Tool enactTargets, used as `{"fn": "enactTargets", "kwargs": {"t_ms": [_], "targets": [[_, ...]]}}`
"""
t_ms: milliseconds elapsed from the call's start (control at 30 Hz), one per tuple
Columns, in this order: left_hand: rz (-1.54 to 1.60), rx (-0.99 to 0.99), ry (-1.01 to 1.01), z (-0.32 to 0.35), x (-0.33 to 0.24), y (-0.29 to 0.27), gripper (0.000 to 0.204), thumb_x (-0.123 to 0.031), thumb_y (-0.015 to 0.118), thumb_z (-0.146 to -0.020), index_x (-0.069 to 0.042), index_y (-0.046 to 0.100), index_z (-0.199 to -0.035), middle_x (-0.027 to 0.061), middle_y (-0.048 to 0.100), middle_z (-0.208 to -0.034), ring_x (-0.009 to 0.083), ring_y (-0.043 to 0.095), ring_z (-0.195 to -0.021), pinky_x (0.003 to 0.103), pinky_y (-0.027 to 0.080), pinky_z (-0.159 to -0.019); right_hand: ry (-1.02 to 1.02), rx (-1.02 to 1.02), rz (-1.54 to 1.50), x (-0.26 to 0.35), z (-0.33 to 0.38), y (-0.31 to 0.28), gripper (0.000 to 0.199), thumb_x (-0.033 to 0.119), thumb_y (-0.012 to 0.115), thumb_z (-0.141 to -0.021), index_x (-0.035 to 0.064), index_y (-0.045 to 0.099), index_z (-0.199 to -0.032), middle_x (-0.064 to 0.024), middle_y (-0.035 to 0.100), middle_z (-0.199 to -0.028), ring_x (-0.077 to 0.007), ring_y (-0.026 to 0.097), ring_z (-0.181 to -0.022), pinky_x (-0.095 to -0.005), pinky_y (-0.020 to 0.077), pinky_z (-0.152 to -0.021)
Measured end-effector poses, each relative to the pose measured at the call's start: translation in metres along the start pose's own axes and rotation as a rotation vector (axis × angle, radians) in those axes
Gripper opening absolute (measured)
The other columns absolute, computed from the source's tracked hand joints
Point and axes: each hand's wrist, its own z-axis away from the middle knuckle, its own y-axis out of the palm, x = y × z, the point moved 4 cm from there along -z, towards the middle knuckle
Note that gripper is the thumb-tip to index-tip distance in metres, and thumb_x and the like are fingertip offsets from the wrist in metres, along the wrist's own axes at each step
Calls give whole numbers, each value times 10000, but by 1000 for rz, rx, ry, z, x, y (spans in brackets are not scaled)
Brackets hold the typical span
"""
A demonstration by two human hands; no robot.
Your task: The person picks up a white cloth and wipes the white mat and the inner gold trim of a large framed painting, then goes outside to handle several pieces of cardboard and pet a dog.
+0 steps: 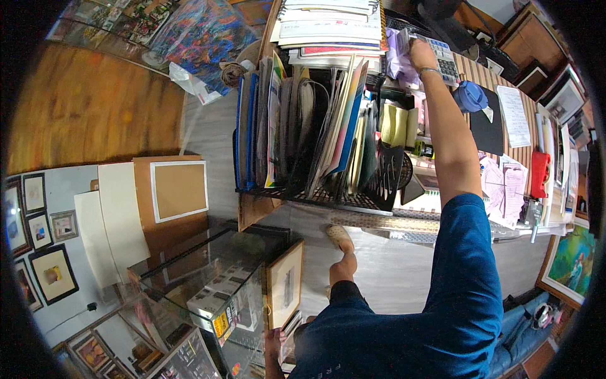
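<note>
Left hand (273, 344) sits low at the person's side, gripping the lower edge of a gold-framed picture (285, 284) that stands upright beside a glass display case (208, 278). Finger closure there is partly hidden. Farther out, a black wire rack (315, 183) holds upright folders and boards. Farthest, the right hand (421, 54) reaches to the cluttered desk, resting on a grey calculator (442, 57) beside lilac paper (399, 60); whether its fingers are spread cannot be told.

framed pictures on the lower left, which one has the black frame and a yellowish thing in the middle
The largest framed picture, lowest of that group: black frame, white mat, yellowish figure in the middle. The others above it are smaller.
</note>
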Motion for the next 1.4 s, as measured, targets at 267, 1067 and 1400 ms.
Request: {"fn": "enactTargets", "kwargs": {"t_ms": [267, 1067, 1400], "targets": [[-57, 13, 15, -10, 24, 5, 425, -396, 527, -961, 6, 581, -1087, 140, 687, -904, 188, 653, -713, 305, 501, -605, 19, -120, -89, 24, 27, -27, 320, 238, 339, -943, 44, 537, -1103, -243, 635, -1112, -437, 598, -1042, -518, 470, -869], [-478, 179, 635, 10, -148, 94, 360, -319, 548, -972, 9, 619, -1103, 140, 681, -997, 206, 668, -910, 324, 523, -796, -258, 77, -2212, 41, 280, -247, 200, 108, 516, -949, 22, 509, -1130, -133, 639, -968, -227, 660, -782, -320, 576, -673], [106, 1006, 1501, 343, -299, 282, 470, -274, 611, -946, 22, 435, -1265, 127, 515, -1254, 182, 552, -1089, 285, 446, -911, -269, -335, -720, 27, 580, -356, 133, 40, 551, -915, -3, 526, -1038, -147, 594, -945, -299, 619, -824, -360, 492, -730]]}}
